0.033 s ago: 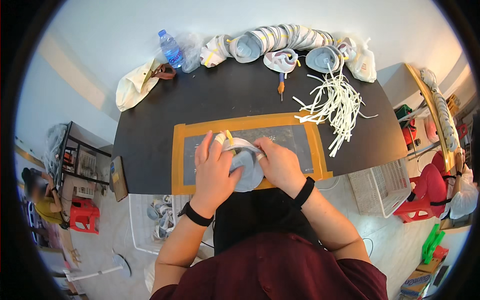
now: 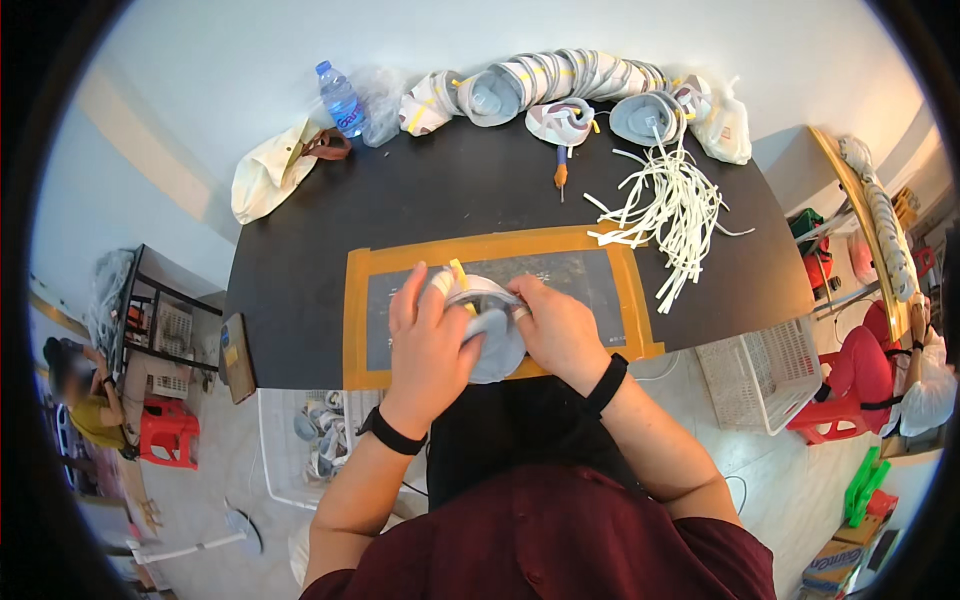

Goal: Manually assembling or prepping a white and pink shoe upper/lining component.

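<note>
A shoe upper (image 2: 499,350) with a soft grey lining and a yellow tab is held between my hands, over the near edge of the taped mat. My left hand (image 2: 428,345) grips its left side, thumb inward and fingers curled round the rim. On the right, my right hand (image 2: 562,325) pinches the rim between thumb and fingers. What lies under my fingertips is hidden. Tape or a wrap shows on fingers of both hands. The dark mat (image 2: 585,290), bordered with orange-brown tape, lies beneath.
Nested shoe uppers (image 2: 560,80) line the table's back. A bunch of white strips (image 2: 675,205) hangs from one upper. A pointed tool (image 2: 561,172), water bottle (image 2: 342,100) and cloth bag (image 2: 275,175) lie behind the mat. Crates (image 2: 760,375) stand below; other people sit at both sides.
</note>
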A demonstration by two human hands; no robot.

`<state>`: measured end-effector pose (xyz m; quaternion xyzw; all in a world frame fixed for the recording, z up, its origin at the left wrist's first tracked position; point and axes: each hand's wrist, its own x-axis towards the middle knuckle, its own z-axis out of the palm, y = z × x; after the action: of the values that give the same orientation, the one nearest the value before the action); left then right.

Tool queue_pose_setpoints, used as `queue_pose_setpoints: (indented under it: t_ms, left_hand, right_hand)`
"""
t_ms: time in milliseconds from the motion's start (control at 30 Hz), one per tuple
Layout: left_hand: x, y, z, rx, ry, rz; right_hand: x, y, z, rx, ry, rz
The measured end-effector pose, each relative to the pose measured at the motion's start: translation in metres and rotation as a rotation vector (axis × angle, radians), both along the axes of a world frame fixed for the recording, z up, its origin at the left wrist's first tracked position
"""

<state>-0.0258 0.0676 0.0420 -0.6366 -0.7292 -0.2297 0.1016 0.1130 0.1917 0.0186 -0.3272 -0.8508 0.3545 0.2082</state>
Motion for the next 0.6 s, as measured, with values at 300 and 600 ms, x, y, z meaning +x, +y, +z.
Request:
queue_pose_setpoints:
  t_ms: [300,600]
  left_hand:
    - [0.018,-0.041,-0.017,-0.046,0.262,-0.227]
    - [0.035,-0.027,-0.005,-0.13,0.076,-0.296]
  right_hand:
    - [0.01,0.0,0.006,0.122,-0.018,-0.072]
    - [0.01,-0.036,0.009,0.011,0.404,0.119]
